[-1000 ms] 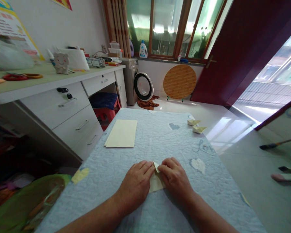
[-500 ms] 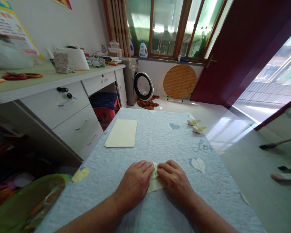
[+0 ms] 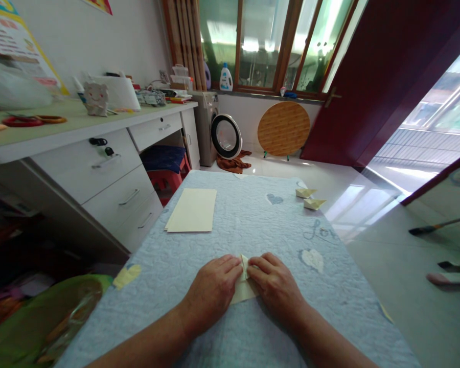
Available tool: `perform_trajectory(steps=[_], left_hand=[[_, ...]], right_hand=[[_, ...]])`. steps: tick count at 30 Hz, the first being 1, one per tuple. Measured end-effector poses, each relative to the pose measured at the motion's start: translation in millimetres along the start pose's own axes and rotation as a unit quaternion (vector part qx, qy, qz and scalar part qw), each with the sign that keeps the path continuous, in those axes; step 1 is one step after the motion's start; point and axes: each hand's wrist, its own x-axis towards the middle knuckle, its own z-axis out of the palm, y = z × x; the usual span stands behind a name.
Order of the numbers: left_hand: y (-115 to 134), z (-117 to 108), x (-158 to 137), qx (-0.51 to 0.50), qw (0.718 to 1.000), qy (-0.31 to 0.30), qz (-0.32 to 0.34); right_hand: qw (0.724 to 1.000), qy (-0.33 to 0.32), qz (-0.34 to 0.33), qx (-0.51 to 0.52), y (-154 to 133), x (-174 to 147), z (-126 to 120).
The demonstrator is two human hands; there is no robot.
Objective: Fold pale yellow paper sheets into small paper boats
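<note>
A folded sheet of pale yellow paper (image 3: 244,291) lies at the near middle of the table, its top coming to a point with a crease down the centre. My left hand (image 3: 216,281) presses on its left side, fingers together and closed over the edge. On the right side, my right hand (image 3: 274,278) does the same, thumb and fingers bent onto the paper. Both hands cover much of the sheet. Farther off to the left rests a stack of flat yellow paper (image 3: 193,209). Two small folded paper boats (image 3: 314,204) sit near the far right edge.
A quilted light-blue cloth (image 3: 253,220) covers the table. Along the left stands a white desk (image 3: 111,163) with drawers, and a green basin (image 3: 80,291) is by the near left edge. Behind are a washing machine (image 3: 207,122) with its door swung out and a round wooden board (image 3: 283,128).
Almost nothing differs. Both hands stay on the folded paper, with only a very slight shift of the fingers and of the whole view.
</note>
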Motion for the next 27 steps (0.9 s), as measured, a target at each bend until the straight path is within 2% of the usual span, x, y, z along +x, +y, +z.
perform_trajectory(steps=[10, 16, 27], left_hand=[[-5, 15, -6, 0.059, 0.997, -0.042, 0.004], [-4, 16, -7, 0.065, 0.996, -0.053, 0.004], [-7, 21, -9, 0.088, 0.995, -0.028, 0.030]], right_hand=[[1.000, -0.026, -0.002, -0.008, -3, -1, -1], [0.999, -0.029, 0.022, -0.018, -4, -4, -1], [1.000, -0.009, 0.014, -0.024, 1, -6, 5]])
